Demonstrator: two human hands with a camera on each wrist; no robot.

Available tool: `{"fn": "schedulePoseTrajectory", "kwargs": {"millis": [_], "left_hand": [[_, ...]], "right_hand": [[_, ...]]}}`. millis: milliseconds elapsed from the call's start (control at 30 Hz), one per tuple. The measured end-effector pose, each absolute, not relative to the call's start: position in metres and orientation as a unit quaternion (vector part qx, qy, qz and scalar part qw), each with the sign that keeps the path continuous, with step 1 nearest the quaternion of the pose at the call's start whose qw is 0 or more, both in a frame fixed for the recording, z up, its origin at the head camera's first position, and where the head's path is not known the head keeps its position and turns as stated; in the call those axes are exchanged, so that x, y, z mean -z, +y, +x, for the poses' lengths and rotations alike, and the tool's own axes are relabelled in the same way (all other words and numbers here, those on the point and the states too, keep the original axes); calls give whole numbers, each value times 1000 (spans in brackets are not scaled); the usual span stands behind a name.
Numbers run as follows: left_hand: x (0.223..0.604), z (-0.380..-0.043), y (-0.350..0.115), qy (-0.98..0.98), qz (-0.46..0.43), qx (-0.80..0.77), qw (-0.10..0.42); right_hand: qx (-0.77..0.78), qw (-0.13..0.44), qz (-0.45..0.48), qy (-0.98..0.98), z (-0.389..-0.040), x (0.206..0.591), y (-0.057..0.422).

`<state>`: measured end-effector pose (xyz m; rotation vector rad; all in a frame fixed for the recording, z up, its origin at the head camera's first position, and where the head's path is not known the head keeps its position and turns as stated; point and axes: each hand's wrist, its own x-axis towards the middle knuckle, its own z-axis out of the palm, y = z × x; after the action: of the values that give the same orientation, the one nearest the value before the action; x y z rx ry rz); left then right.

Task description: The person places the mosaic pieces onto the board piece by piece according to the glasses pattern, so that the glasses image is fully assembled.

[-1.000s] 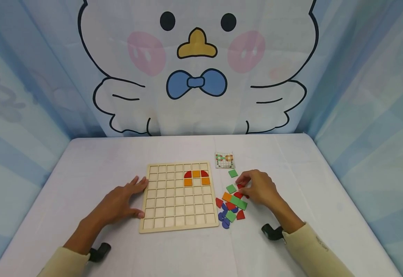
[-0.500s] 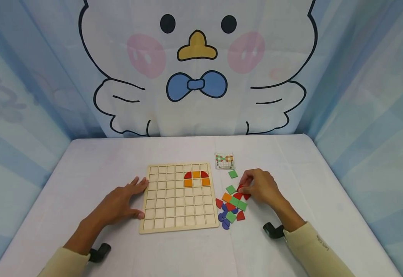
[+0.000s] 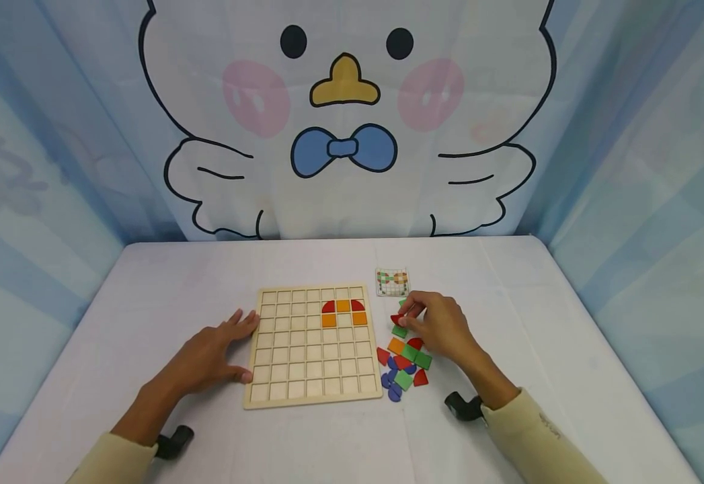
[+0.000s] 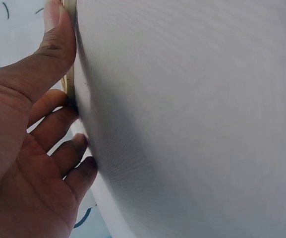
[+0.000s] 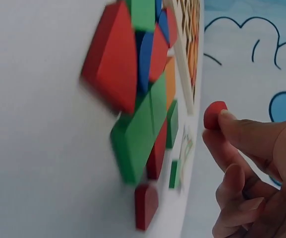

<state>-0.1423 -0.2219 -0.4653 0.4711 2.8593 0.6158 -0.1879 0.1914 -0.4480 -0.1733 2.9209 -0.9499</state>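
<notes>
My right hand [image 3: 442, 326] pinches a red quarter-round tile [image 5: 213, 115] between thumb and index finger. In the head view it hovers above the green tiles beside the board's right edge. My left hand [image 3: 212, 356] rests at the left edge of the wooden grid board [image 3: 296, 371]. Its fingers are spread, thumb and fingertips touching the rim [image 4: 70, 82]. On the board sit two red quarter-round tiles [image 3: 328, 307] and several orange square tiles [image 3: 343, 306], in the upper right cells.
Right of the board lies a loose pile of green tiles [image 3: 423, 361], red tiles [image 3: 421, 378], blue tiles [image 3: 395, 392] and an orange tile [image 3: 396, 345]. A small pattern card [image 3: 392, 282] lies behind it. A patterned curtain [image 3: 342, 202] hangs beyond the table.
My right hand has picked up a red tile from the pile and moved left and slightly away with it, toward the board. My left hand has stayed at the board's edge.
</notes>
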Motion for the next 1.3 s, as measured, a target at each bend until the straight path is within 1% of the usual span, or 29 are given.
{"fn": "schedulePoseTrajectory", "kwargs": {"millis": [500, 733, 833, 1067, 1300], "left_hand": [[469, -142, -224, 960, 155, -211, 95], [468, -143, -225, 960, 160, -211, 89], [469, -143, -225, 960, 162, -209, 87], [471, -142, -226, 959, 167, -213, 83], [471, -144, -226, 960, 165, -210, 84]], "right_hand": [[348, 39, -127, 928, -186, 449, 125], [354, 64, -156, 920, -192, 453, 102], [353, 65, -166, 919, -196, 456, 93], [333, 73, -154, 927, -201, 460, 81], [305, 81, -133, 939, -202, 460, 79]]}}
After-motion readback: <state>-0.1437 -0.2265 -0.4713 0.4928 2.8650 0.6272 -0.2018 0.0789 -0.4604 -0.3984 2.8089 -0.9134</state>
